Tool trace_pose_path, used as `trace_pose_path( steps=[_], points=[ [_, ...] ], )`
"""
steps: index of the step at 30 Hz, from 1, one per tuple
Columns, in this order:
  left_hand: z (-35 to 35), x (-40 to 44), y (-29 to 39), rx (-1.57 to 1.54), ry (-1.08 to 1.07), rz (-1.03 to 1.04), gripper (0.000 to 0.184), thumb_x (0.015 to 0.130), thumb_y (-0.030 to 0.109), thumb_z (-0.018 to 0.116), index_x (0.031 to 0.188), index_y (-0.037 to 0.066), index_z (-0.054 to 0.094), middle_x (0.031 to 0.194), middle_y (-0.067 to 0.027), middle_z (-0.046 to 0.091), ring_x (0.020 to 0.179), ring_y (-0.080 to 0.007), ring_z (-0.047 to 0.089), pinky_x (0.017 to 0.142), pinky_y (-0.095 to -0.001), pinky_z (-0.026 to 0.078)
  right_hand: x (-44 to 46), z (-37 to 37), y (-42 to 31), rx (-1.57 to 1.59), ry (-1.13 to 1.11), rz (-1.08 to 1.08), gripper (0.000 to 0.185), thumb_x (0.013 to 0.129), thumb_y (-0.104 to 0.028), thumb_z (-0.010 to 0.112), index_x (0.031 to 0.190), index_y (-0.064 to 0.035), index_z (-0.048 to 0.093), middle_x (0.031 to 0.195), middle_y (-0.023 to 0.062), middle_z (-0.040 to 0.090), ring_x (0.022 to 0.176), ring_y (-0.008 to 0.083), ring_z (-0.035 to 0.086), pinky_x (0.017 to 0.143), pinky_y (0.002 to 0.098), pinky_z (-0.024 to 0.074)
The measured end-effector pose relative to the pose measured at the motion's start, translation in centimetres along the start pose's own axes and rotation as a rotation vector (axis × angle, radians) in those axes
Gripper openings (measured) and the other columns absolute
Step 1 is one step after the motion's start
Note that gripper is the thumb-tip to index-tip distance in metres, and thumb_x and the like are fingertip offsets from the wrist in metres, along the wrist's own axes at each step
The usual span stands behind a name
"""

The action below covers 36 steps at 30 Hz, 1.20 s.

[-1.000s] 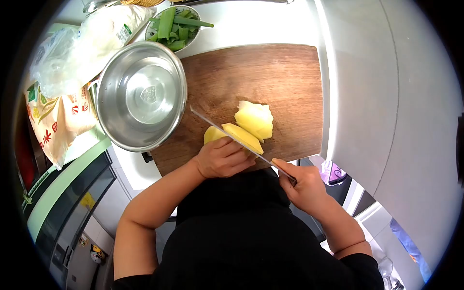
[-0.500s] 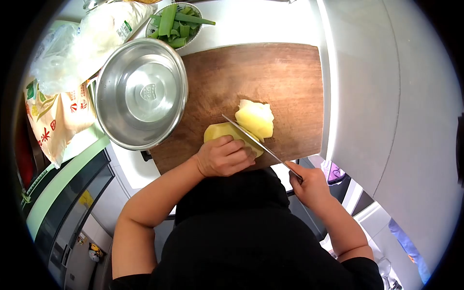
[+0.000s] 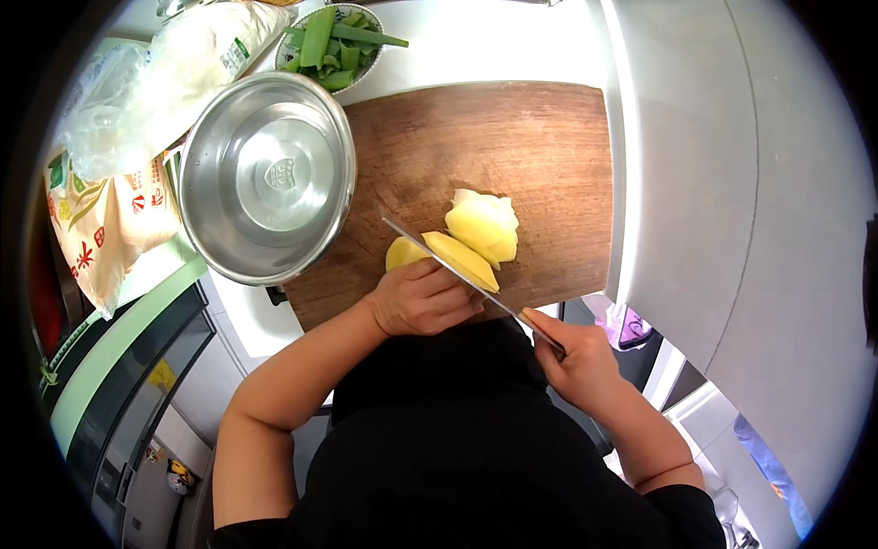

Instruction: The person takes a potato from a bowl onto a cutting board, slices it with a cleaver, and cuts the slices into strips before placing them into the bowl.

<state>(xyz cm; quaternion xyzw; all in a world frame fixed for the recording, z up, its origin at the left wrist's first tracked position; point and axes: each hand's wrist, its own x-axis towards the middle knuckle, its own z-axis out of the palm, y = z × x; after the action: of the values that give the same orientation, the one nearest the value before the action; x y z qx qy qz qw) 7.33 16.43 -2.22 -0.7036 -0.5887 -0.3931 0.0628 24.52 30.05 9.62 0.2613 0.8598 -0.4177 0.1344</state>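
My left hand (image 3: 428, 298) presses its bent fingers on a peeled yellow potato (image 3: 403, 252) near the front edge of the wooden cutting board (image 3: 476, 128). The handle of a knife (image 3: 439, 259) is in the closed fingers of my right hand (image 3: 576, 355). Its blade lies slantwise over the potato, right beside my left fingertips, with its tip pointing to the upper left. A yellow portion (image 3: 465, 260) shows on the far side of the blade. Touching or nearly touching it are overlapping pale slices (image 3: 483, 226).
A steel bowl (image 3: 210, 183) overlaps the board's left side. Behind it stands a patterned bowl of cut green leaves (image 3: 340, 49). Plastic bags (image 3: 174, 82) and a printed bag (image 3: 96, 229) lie at the left. A pale wall (image 3: 686, 165) borders the counter at the right.
The knife moved over to the slices half a second ago, then back to the left onto the potato. My right hand moved with it, while my left hand stayed almost in place.
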Motion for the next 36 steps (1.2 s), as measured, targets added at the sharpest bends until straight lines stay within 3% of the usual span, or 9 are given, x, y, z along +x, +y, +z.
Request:
trace_pose_path(
  steps=[6, 8, 14, 21, 24, 26, 29, 36],
  points=[
    [-0.1, -0.2, 0.1, -0.009, -0.024, 0.011, 0.006, 0.071, 0.019, 0.067, 0.074, 0.014, 0.066, 0.082, 0.0038, 0.060, 0.082, -0.0123, 0.060, 0.074, -0.0263, 0.048, -0.7, 0.1, 0.5, -0.076, -0.045, 0.061, 0.033, 0.077, 0.001, 0.061, 0.109, -0.0036, 0.062, 0.067, 0.0176, 0.060, 0.056, 0.0307, 0.059, 0.051, 0.0347, 0.0455],
    [-0.1, 0.0, 0.1, -0.002, -0.026, -0.021, 0.007, 0.072, 0.019, 0.066, 0.077, 0.015, 0.068, 0.084, 0.0044, 0.061, 0.085, -0.0123, 0.061, 0.077, -0.0267, 0.049, -0.8, 0.5, 0.8, -0.151, -0.029, 0.027, 0.037, 0.074, -0.005, 0.063, 0.110, -0.0065, 0.058, 0.065, 0.0135, 0.061, 0.058, 0.0316, 0.061, 0.052, 0.0392, 0.0485],
    [0.3, -0.8, 0.1, -0.028, -0.039, -0.045, 0.011, 0.070, 0.020, 0.067, 0.080, 0.016, 0.069, 0.090, 0.0051, 0.063, 0.087, -0.0127, 0.061, 0.080, -0.0285, 0.049, 0.5, 1.7, 0.6, -0.240, -0.013, 0.002, 0.038, 0.074, -0.008, 0.065, 0.111, -0.0051, 0.055, 0.065, 0.0132, 0.061, 0.056, 0.0303, 0.061, 0.051, 0.0398, 0.0479],
    [0.6, -0.6, 0.2, 0.031, -0.032, 0.007, 0.011, 0.070, 0.021, 0.068, 0.080, 0.016, 0.069, 0.086, 0.0046, 0.059, 0.084, -0.0124, 0.059, 0.076, -0.0271, 0.049, 3.0, 3.5, 1.1, -0.230, 0.011, 0.012, 0.039, 0.074, -0.009, 0.064, 0.111, -0.0037, 0.054, 0.065, 0.0148, 0.062, 0.058, 0.0331, 0.061, 0.053, 0.0423, 0.0485],
    [0.8, -0.9, 0.4, 0.051, -0.056, -0.009, 0.021, 0.067, 0.025, 0.074, 0.085, 0.017, 0.068, 0.088, 0.0047, 0.061, 0.084, -0.0153, 0.059, 0.077, -0.0291, 0.049, 4.0, 4.1, 1.3, -0.210, 0.010, 0.064, 0.037, 0.075, -0.006, 0.063, 0.111, -0.0087, 0.058, 0.068, 0.0177, 0.061, 0.061, 0.0370, 0.060, 0.055, 0.0444, 0.0477],
    [0.9, -0.6, 0.1, 0.004, 0.032, 0.002, 0.013, 0.071, 0.021, 0.069, 0.082, 0.015, 0.068, 0.084, 0.0037, 0.056, 0.079, -0.0137, 0.055, 0.068, -0.0268, 0.046, 4.2, 4.2, 1.4, -0.188, 0.034, 0.074, 0.031, 0.075, -0.005, 0.061, 0.106, -0.0072, 0.062, 0.071, 0.0193, 0.061, 0.063, 0.0379, 0.060, 0.057, 0.0448, 0.0483],
    [0.6, -0.6, 0.3, 0.022, 0.003, -0.005, 0.017, 0.072, 0.020, 0.069, 0.087, 0.013, 0.068, 0.086, 0.0033, 0.057, 0.081, -0.0136, 0.055, 0.068, -0.0260, 0.045, 4.6, 4.1, 3.0, -0.100, 0.087, -0.002, 0.023, 0.077, -0.008, 0.061, 0.098, -0.0025, 0.064, 0.068, 0.0187, 0.062, 0.060, 0.0362, 0.060, 0.057, 0.0443, 0.0495],
    [-0.2, -1.1, 0.6, 0.020, -0.059, -0.008, 0.020, 0.071, 0.018, 0.066, 0.091, 0.013, 0.068, 0.093, 0.0013, 0.060, 0.086, -0.0138, 0.055, 0.070, -0.0272, 0.045, 2.1, 1.2, 0.1, 0.115, 0.104, -0.014, 0.027, 0.075, -0.002, 0.063, 0.102, -0.0018, 0.064, 0.068, 0.0194, 0.061, 0.058, 0.0335, 0.060, 0.054, 0.0383, 0.0488]
  ],
)
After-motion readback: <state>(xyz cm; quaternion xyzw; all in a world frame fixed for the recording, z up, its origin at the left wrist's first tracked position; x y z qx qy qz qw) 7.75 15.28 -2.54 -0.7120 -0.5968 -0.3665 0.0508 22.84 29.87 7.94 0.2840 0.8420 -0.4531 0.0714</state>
